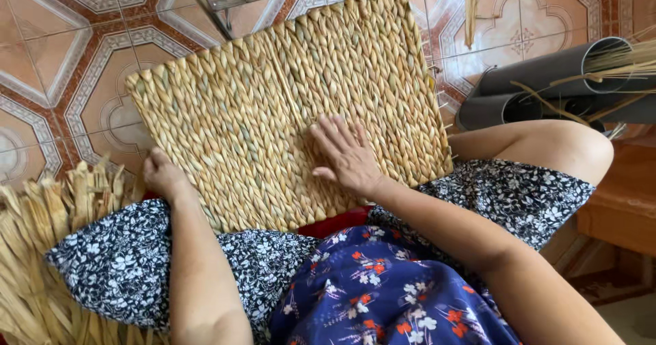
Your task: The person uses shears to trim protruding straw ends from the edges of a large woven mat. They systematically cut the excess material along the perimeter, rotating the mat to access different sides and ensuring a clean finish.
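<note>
Head-camera footage was taken looking straight down onto a lap. At the far left, a bundle of dried straw strips [41, 249] was piled on the floor beside a knee covered in dark flowered cloth [116, 263]. Just right of it, the left hand [164, 175] was curled around the lower left edge of a woven straw mat [273, 106], the fingers tucked under the rim so that a grip on that edge could be made out. The mat was laid tilted across the lap, its far end stretched out over the patterned floor tiles [55, 65]. Farther right, the right hand [347, 155] was spread flat and open on the weave near the mat's lower right part, nothing being held in it. For smoothing or checking the weave, it was judged that the edge should be kept firmly pinned by the left hand while even pressure was applied by the flat palm, so that the braids were not pulled askew. At the far right, grey rolled tubes [547, 85] with loose straw stalks [618, 61] across them were seen beside a wooden block [618, 201].
</note>
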